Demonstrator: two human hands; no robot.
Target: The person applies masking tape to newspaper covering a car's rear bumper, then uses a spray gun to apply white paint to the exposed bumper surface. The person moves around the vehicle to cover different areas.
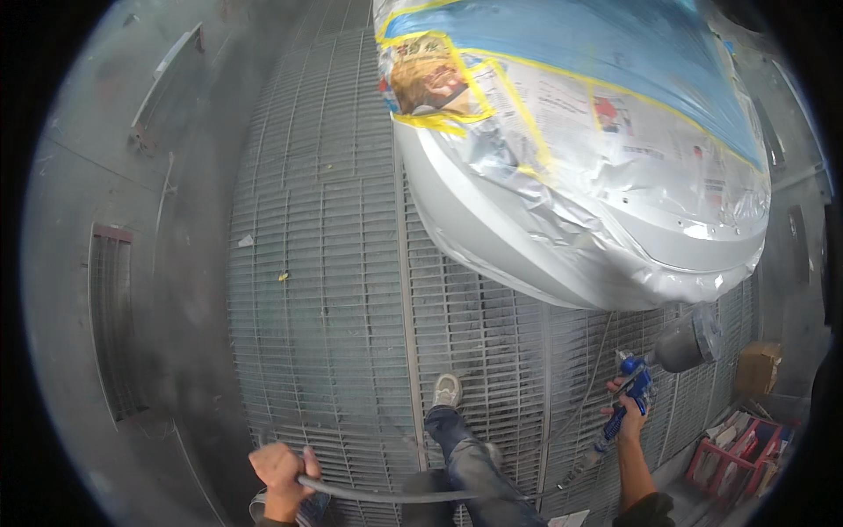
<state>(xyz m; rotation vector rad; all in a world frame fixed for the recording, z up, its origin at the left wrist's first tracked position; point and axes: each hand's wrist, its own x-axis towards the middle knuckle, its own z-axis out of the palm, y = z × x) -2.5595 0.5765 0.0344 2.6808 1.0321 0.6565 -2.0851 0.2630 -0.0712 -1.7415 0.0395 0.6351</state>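
Observation:
My right hand (629, 422) is wrapped round the handle of a blue spray gun (636, 385), below and right of the car's white bumper (479, 211). A grey paint cup (685, 344) sits on the gun, tilted toward the right. In my left hand (277, 471), at the lower left, a grey air hose (378, 496) is gripped in a closed fist. The hose runs rightward across my legs. Masking paper (650, 158), blue film (597, 44) and yellow tape cover much of the car above the bumper. The gun's nozzle is hard to make out.
Slatted metal grating (325, 263) forms the floor under my shoe (448, 391). At the lower right stand a cardboard box (757, 367) and a pink-edged bin (733, 464) of papers. A wall vent (114, 325) is at the left. Scraps lie on the grating.

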